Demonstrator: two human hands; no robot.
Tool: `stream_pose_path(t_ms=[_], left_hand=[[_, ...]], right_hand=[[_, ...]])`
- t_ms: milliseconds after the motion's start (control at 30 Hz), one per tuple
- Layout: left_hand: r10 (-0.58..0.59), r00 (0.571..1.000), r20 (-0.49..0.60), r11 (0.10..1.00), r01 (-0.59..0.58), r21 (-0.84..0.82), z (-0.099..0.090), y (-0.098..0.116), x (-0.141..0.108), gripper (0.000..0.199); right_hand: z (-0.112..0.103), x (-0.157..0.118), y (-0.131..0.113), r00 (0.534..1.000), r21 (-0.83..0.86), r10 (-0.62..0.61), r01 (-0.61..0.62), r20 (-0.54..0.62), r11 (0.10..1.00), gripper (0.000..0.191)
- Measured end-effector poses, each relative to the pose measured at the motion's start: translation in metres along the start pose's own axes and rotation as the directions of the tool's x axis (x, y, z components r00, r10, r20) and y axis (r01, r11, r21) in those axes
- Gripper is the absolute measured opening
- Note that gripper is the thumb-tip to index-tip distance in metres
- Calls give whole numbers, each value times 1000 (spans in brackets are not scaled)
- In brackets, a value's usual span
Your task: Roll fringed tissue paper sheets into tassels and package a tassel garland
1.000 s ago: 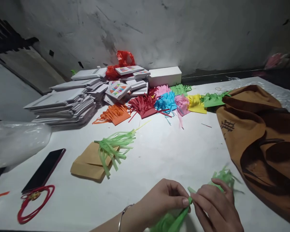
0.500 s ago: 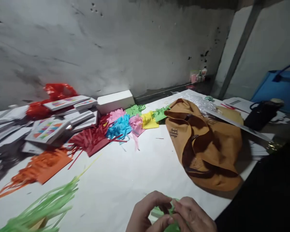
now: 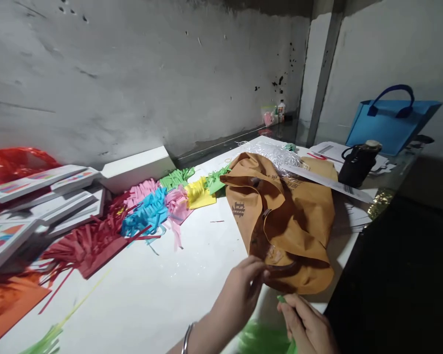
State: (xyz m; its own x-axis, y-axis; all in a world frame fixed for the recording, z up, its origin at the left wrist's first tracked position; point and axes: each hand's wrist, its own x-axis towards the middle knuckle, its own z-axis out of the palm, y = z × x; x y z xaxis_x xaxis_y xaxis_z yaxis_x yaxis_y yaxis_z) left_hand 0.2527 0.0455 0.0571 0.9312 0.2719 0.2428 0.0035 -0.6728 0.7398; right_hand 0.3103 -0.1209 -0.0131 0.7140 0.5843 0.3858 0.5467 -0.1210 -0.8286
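My right hand is closed on green paper, whose tip pokes out above the fingers. Blurred green strips hang below, between the hands. My left hand, with a bracelet at the wrist, reaches over the near edge of the brown cloth bag. Its fingers are bent, and whether anything is between them is hidden. Fringed paper bundles lie in a row on the white table surface: dark red, blue, pink and yellow.
At the left are stacked white boxes, a red plastic bag and orange paper. White strips, a black bottle and a blue bag are at the back right. A wall runs behind.
The view has swung to the right. My hands, together on the green paper before, are now apart; my left hand has risen toward the brown bag while my right keeps hold of the green paper.
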Motion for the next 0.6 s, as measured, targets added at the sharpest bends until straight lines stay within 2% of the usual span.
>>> stream_pose_path(t_ms=[67, 167, 267, 300, 400, 467, 600], left_hand=[[9, 1000, 23, 997, -10, 77, 4, -10, 26, 31], [89, 992, 86, 993, -96, 74, 11, -17, 59, 34], [194, 970, 145, 979, -201, 35, 15, -15, 78, 50], [208, 966, 150, 976, -215, 32, 15, -16, 82, 50], [153, 982, 108, 984, -162, 78, 17, -24, 85, 38], [85, 993, 86, 987, -95, 130, 21, -36, 86, 33], [6, 987, 159, 976, -41, 216, 40, -56, 94, 12]], right_hand=[[-4, 16, 5, 999, -26, -31, 31, 25, 999, 33], [-1, 48, 11, 997, -44, -74, 75, 21, 996, 30], [-3, 75, 23, 998, -53, -44, 41, -44, 998, 31], [-7, 81, 28, 996, -57, -19, 15, -84, 998, 30], [-27, 89, 41, 978, -48, 71, -82, -195, 995, 28], [-38, 87, 45, 969, -21, 120, -127, -216, 992, 30], [-41, 79, 42, 956, 38, 190, -186, -222, 982, 36]])
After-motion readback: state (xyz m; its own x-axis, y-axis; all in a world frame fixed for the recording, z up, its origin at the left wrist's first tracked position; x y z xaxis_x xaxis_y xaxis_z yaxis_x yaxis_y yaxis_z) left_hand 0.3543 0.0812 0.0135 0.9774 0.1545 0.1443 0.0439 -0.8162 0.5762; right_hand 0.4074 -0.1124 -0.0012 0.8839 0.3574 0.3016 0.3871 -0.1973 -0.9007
